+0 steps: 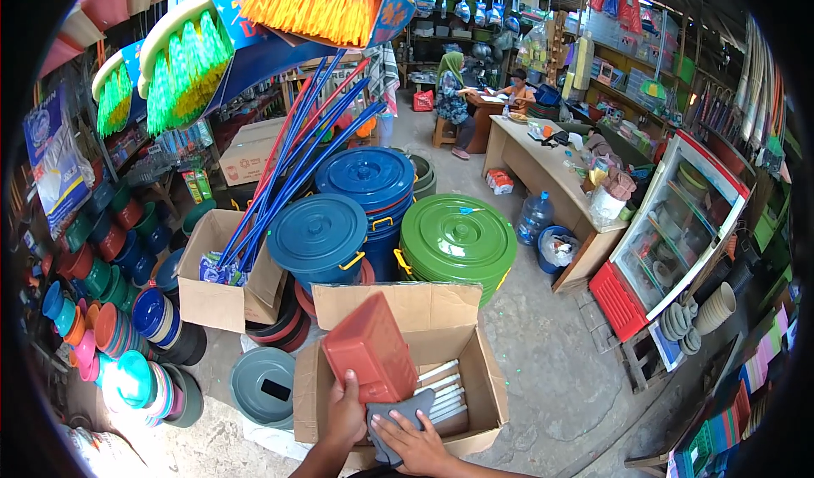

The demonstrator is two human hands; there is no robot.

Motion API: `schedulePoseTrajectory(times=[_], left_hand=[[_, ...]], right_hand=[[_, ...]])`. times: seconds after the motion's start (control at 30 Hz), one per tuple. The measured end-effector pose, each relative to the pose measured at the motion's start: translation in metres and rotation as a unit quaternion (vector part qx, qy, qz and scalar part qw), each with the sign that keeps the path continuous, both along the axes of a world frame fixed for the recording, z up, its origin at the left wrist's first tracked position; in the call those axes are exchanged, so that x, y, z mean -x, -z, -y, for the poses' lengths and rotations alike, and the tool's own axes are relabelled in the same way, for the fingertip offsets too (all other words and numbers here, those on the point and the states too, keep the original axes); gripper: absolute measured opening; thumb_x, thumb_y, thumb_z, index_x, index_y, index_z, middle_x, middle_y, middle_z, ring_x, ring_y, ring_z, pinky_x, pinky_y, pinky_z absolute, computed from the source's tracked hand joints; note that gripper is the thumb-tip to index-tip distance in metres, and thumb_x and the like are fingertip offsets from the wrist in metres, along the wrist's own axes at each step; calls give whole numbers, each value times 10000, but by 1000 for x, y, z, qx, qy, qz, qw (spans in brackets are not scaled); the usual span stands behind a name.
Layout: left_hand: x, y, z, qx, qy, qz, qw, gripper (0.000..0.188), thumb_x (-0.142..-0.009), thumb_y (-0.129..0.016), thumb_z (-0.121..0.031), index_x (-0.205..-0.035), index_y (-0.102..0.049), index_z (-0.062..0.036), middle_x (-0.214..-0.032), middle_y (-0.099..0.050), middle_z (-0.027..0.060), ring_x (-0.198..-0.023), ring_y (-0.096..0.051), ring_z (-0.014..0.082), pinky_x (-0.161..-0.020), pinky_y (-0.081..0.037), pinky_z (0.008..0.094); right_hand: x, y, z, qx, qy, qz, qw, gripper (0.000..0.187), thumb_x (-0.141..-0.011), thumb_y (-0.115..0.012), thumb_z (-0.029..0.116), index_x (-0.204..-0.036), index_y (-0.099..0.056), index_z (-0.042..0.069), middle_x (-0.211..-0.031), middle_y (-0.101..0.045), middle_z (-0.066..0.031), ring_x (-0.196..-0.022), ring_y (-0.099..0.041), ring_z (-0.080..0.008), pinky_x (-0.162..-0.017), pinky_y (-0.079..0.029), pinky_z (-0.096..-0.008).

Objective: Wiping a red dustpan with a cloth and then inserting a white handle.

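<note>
My left hand [345, 410] grips the lower edge of a reddish-brown plastic container [370, 347], a rectangular box with tapered sides, tilted up over an open cardboard box [487, 393]. In my right hand [414, 442] is a grey cloth [395, 419], pressed under my fingers against the container's lower end. Beside the container, several white-edged pieces [445, 393] lie in a row inside the cardboard box; their kind I cannot make out. The container hides part of the box's inside.
A grey basin [261, 386] with a dark phone-like rectangle stands left of the box. Behind are lidded blue buckets [318, 228] and a green one [458, 239]. Brooms [314, 3] hang overhead. A glass display case [670, 224] stands right; two people sit at a far table.
</note>
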State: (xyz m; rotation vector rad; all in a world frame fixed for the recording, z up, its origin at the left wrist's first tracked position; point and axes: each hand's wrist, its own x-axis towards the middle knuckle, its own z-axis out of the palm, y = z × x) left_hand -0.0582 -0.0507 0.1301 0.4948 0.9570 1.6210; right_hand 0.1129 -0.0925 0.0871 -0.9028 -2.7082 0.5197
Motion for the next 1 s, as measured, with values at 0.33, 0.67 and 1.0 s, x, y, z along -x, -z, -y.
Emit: schedulePoseTrajectory(times=[0.33, 0.67, 1.0], left_hand=[[13, 50, 4, 39, 28, -94, 994, 415, -1064, -436, -289, -1374, -424, -12, -1261, -589, 120, -1097, -611, 201, -939, -500, 347], [-1, 27, -6, 135, -52, 88, 986, 481, -1062, -369, -421, -1332, -445, -31, -1245, -581, 165, -1125, -605, 280, -968, -497, 491], [-13, 47, -12, 88, 67, 280, 954, 525, -1060, -284, -458, -1423, -410, -100, -1386, -523, 116, -1296, -480, 315, -1118, -350, 520]], right_hand=[[28, 14, -17, -70, 36, 13, 997, 899, -631, -779, 363, -1451, -462, 174, -1552, -373, -57, -1466, -275, -259, -1115, -210, -545], [18, 29, -5, -207, 133, -183, 952, 665, -772, -609, 433, -1383, -564, 174, -1477, -467, -38, -1357, -402, -265, -1129, -189, -484], [-52, 55, -51, -74, 356, -387, 848, 605, -990, -408, 296, -1485, -349, -48, -1564, -227, -314, -1466, -182, -473, -1167, -115, -551]])
